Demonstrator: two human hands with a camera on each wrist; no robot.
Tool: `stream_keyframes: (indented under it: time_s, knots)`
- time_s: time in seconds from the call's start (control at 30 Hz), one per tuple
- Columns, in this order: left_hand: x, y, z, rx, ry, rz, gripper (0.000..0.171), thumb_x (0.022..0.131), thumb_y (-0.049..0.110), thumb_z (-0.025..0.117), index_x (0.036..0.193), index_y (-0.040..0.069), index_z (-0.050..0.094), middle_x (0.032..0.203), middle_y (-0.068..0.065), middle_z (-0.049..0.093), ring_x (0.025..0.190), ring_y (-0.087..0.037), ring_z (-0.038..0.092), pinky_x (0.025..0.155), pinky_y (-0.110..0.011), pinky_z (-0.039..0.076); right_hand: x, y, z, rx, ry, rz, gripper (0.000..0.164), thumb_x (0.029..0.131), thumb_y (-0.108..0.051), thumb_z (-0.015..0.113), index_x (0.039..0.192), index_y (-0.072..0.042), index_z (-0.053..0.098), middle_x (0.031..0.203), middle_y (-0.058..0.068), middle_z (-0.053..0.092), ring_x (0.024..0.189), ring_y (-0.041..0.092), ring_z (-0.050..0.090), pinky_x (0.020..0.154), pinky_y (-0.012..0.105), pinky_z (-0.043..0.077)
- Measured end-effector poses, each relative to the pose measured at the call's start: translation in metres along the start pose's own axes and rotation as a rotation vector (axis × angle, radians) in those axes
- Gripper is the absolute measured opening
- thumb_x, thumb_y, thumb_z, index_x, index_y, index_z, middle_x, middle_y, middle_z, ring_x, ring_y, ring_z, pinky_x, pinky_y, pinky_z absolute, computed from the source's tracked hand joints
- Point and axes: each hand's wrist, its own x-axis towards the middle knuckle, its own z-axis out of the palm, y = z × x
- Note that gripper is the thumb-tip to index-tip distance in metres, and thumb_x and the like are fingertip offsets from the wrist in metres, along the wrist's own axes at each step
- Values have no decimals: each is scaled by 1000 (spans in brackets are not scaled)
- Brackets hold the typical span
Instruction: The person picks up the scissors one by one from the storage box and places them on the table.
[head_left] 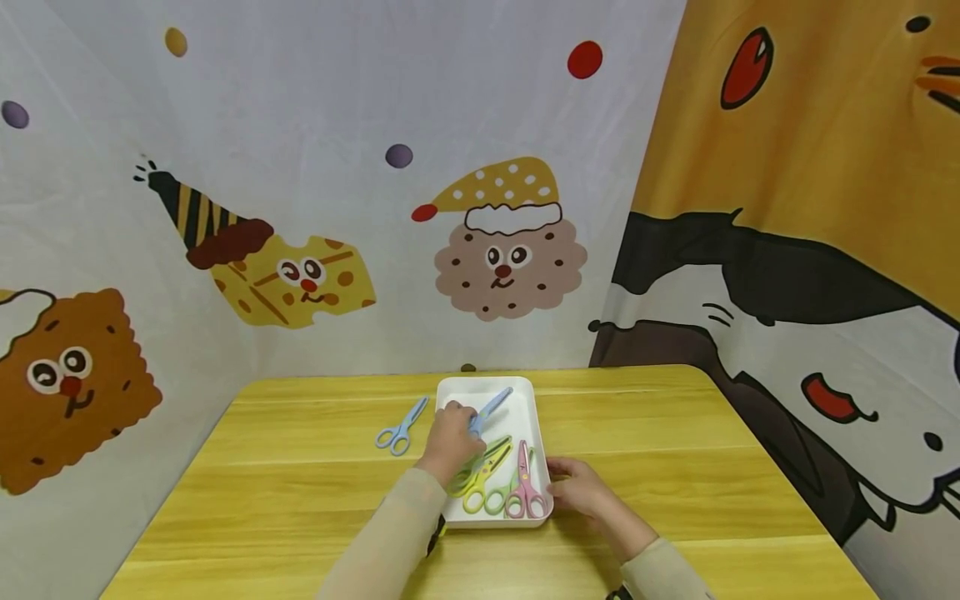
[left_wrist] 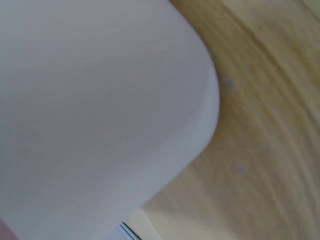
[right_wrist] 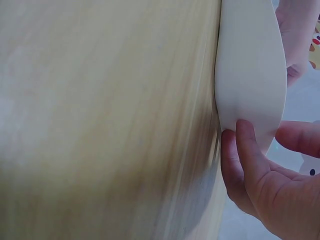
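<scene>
My left hand (head_left: 450, 442) is over the white tray (head_left: 465, 388) and grips blue scissors (head_left: 495, 406), blades pointing away to the far right. Their handles are mostly hidden by the fingers. In the tray's near half lie yellow scissors (head_left: 487, 473), pink scissors (head_left: 522, 475) and green scissors (head_left: 488, 502), with another yellow-green pair (head_left: 461, 482) partly under my left hand. At the tray's near right side, my right hand (head_left: 581, 487) holds the wall; the right wrist view shows fingers (right_wrist: 246, 137) against its outside and the thumb at the rim.
Another pair of blue scissors (head_left: 407, 422) lies on the wooden table (head_left: 300, 467), left of the tray. Behind the table hangs a cloth (head_left: 337, 100) printed with cartoon figures. The left wrist view is mostly filled by the tray's rounded corner (left_wrist: 200, 120).
</scene>
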Motion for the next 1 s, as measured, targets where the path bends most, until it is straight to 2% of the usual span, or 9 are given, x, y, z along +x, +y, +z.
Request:
stream_keyframes:
  time_s: [0.17, 0.47, 0.57, 0.8, 1.0]
  knots:
    - [1, -1, -3, -61, 41, 3, 48, 63, 18, 82, 107, 5, 69, 103, -11, 60, 86, -23, 54, 72, -33, 51, 1, -1, 1, -3, 3, 4, 50, 83, 11, 49, 130, 21, 37, 127, 39, 44, 101, 35, 59, 82, 44, 54]
    - [0, -3, -18, -189, 102, 7, 48, 63, 16, 79, 109, 4, 68, 107, -12, 60, 86, -21, 57, 75, -33, 51, 2, 0, 1, -3, -14, -11, 51, 83, 11, 49, 130, 22, 36, 129, 40, 43, 101, 35, 60, 81, 44, 55]
    - [0, -6, -23, -208, 118, 7, 47, 64, 16, 79, 108, 4, 69, 106, -12, 61, 87, -22, 57, 76, -35, 51, 2, 0, 2, -8, -5, -13, 51, 82, 11, 50, 130, 22, 37, 128, 40, 43, 100, 34, 60, 80, 43, 55]
    - [0, -16, -26, -187, 137, -2, 47, 64, 20, 78, 108, 7, 68, 107, -12, 61, 82, -21, 56, 69, -34, 50, 2, 0, 2, -26, 28, -1, 51, 81, 12, 51, 129, 21, 39, 127, 39, 45, 98, 33, 60, 79, 41, 55]
    - [-4, -17, -33, -205, 151, -6, 46, 65, 19, 78, 108, 6, 68, 108, -14, 61, 82, -22, 57, 71, -34, 51, 1, -1, 2, -31, 42, -2, 50, 80, 10, 52, 128, 21, 41, 125, 38, 48, 96, 31, 61, 78, 40, 56]
